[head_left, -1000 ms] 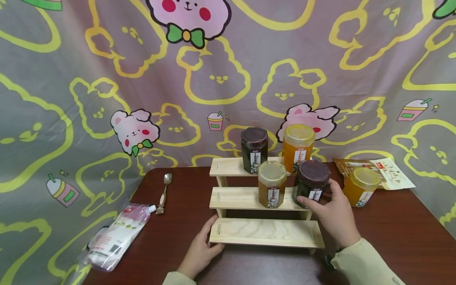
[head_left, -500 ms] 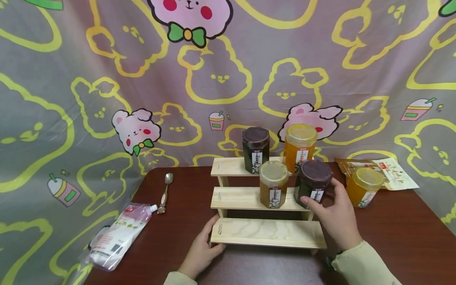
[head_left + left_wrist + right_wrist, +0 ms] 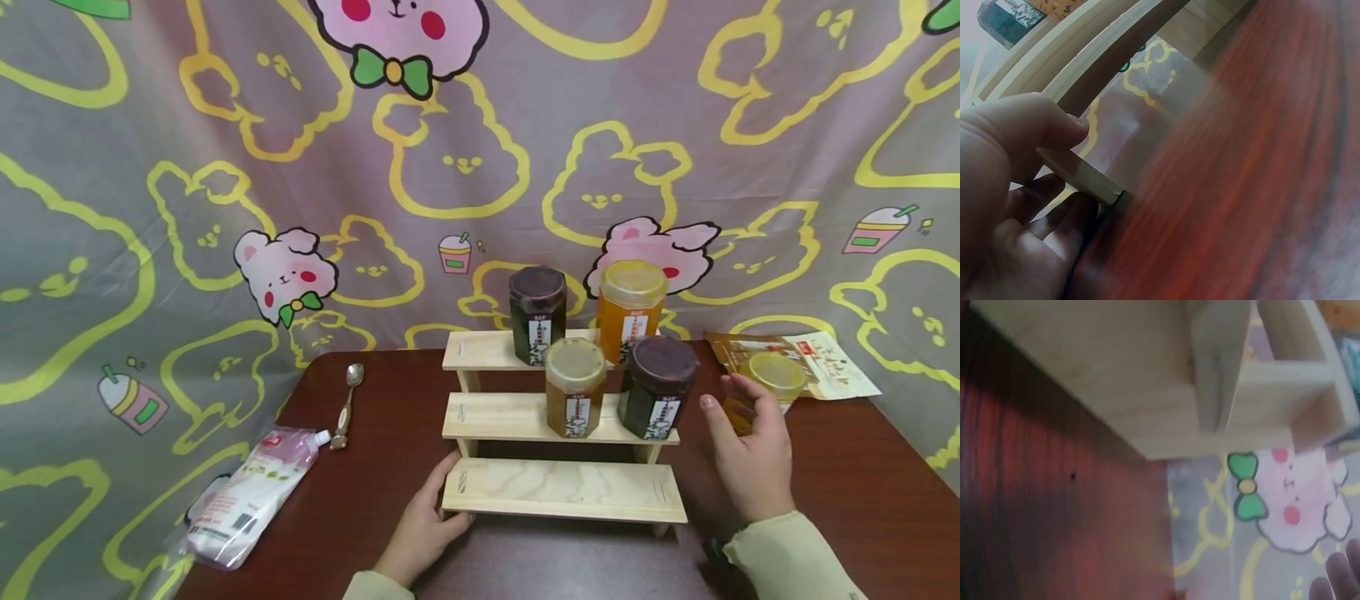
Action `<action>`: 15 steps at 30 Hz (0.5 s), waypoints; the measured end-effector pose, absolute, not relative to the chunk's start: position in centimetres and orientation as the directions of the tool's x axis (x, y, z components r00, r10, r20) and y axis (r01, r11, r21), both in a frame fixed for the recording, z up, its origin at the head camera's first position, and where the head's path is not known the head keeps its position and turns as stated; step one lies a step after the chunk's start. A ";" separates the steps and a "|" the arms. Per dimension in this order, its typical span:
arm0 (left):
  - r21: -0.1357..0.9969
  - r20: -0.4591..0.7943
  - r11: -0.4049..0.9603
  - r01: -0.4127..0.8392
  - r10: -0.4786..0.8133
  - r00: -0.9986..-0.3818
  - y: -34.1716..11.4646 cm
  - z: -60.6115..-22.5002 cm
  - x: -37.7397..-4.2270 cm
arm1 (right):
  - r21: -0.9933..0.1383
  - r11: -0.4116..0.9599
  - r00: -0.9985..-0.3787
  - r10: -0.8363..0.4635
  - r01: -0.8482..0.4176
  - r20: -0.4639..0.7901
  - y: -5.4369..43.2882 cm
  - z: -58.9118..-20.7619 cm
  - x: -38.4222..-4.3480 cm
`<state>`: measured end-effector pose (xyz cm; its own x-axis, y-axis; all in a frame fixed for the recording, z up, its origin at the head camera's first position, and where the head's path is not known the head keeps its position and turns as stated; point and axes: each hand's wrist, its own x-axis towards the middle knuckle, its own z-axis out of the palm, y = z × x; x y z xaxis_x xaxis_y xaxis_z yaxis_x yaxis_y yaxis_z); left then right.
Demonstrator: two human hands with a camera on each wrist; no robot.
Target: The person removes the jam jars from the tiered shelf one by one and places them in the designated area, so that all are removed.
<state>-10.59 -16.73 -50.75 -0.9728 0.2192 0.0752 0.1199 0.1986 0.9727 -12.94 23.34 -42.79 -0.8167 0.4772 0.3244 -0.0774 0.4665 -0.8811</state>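
A three-tier wooden display stand (image 3: 562, 487) is on the table, and my left hand (image 3: 420, 533) grips its lower left corner. In the left wrist view the thumb (image 3: 1054, 122) lies at the board edge with fingers curled beside the leg. The middle tier carries a dark jam jar (image 3: 651, 387) and an amber jar (image 3: 576, 392). On the top tier are another dark jar (image 3: 538, 312) and an orange jar (image 3: 630, 308). My right hand (image 3: 753, 458), fingers loosely bent and holding nothing, is right of the stand. It overlaps a second orange jar (image 3: 777, 375) on the table.
Behind that jar lies a brown-and-cream packet (image 3: 832, 367). At left are a spoon (image 3: 345, 408) and a spouted pouch (image 3: 255, 500) on the dark red table (image 3: 337, 492). A patterned curtain (image 3: 480, 125) hangs behind the table.
My right hand has let go of the dark jar on the middle tier and moved right, toward the orange jar on the table. My left hand stays on the stand.
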 end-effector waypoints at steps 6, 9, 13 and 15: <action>0.977 0.083 0.174 0.123 0.220 -0.972 -16.7 -50.6 -10.5 | -0.907 0.421 -0.785 0.551 -0.031 0.283 24.6 -43.4 -13.8; 0.975 0.089 0.180 0.130 0.218 -0.972 -16.7 -50.7 -10.5 | -0.899 0.434 -0.758 0.568 -0.058 0.323 25.1 -43.8 -14.1; 0.971 0.111 0.182 0.153 0.223 -0.968 -16.8 -50.9 -10.6 | -0.885 0.451 -0.707 0.589 -0.114 0.392 25.8 -44.5 -14.4; 0.972 0.116 0.175 0.157 0.226 -0.967 -16.8 -51.0 -10.6 | -0.881 0.455 -0.683 0.602 -0.133 0.414 26.1 -44.8 -14.6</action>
<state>-10.59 -16.82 -50.97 -0.9672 0.2262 0.1158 0.1573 0.1747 0.9720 -14.60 26.14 -44.81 -0.6832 0.6018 0.4137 -0.1328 0.4547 -0.8807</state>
